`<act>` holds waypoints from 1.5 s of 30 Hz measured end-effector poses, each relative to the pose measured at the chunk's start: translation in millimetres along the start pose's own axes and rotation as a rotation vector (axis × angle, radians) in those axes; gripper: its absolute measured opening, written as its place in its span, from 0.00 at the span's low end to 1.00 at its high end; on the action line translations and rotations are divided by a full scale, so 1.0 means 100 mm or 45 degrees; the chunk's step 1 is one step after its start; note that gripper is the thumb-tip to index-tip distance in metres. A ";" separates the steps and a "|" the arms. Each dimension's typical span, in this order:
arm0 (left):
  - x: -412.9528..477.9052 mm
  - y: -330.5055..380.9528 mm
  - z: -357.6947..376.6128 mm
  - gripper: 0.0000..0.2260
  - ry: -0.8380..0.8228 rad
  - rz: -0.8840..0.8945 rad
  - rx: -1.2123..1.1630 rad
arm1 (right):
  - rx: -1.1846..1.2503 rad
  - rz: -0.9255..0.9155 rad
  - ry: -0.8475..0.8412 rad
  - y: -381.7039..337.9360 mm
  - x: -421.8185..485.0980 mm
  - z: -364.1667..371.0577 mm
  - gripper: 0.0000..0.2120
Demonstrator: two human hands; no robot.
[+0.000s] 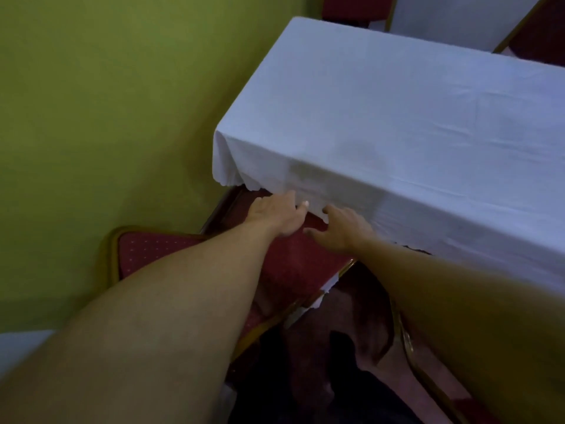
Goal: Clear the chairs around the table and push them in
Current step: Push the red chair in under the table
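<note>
Loosely spread, left hand [276, 214] and right hand [343, 228] touch tablecloth [397, 133] hem over chair [293, 270] seat.

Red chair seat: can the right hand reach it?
Probably yes. The right hand is just above the red seat with fingers spread, and nothing lies between them. The hem of the white tablecloth only drapes over the seat's far edge.

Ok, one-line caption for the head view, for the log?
Over a red chair, left hand and right hand reach to the tablecloth hem beside a green wall.
</note>
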State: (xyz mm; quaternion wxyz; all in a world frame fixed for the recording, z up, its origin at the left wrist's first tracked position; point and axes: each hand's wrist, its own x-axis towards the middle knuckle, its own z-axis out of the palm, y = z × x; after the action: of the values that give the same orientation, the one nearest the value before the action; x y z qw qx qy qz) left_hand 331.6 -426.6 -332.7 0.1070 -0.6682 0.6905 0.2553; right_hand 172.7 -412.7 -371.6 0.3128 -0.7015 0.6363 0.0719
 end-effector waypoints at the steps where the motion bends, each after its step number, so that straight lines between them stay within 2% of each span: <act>1: 0.02 -0.13 0.01 0.26 -0.016 0.003 0.032 | 0.005 0.016 -0.027 -0.09 0.03 0.10 0.39; 5: 0.08 -0.65 0.14 0.26 -0.136 0.014 0.146 | 0.075 0.133 -0.172 -0.42 0.12 0.57 0.43; 10: 0.14 -1.32 0.36 0.27 -0.328 0.003 0.332 | 0.221 0.275 -0.336 -0.79 0.16 1.17 0.43; 16: 0.26 -2.08 0.45 0.27 -0.518 -0.097 0.594 | 0.444 0.432 -0.589 -1.07 0.04 1.86 0.46; 22: 0.37 -2.60 0.44 0.27 -0.585 -0.248 0.802 | 0.742 0.599 -0.715 -1.35 -0.11 2.34 0.65; 25: 0.44 -2.81 0.43 0.29 -0.625 -0.310 0.859 | 0.823 0.672 -0.720 -1.44 -0.11 2.51 0.58; 29: 0.48 -2.95 0.45 0.32 -0.656 -0.318 0.860 | 0.838 0.718 -0.688 -1.51 -0.12 2.57 0.58; 34: 0.46 -2.94 0.43 0.33 -0.696 -0.336 0.916 | 0.966 0.827 -0.658 -1.56 -0.18 2.54 0.49; 41: 0.36 -3.00 0.53 0.37 -0.790 -0.419 0.862 | 0.946 0.912 -0.615 -1.53 -0.31 2.53 0.50; 45: 0.27 -3.13 0.78 0.45 -0.920 -0.464 0.711 | 0.848 0.947 -0.587 -1.41 -0.44 2.49 0.49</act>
State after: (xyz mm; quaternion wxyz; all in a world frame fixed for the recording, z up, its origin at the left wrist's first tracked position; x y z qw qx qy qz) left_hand 620.3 -403.6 -477.6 0.5579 -0.5927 0.5230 0.2530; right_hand 370.8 -244.4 -498.4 0.6027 -0.2587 0.7446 0.1241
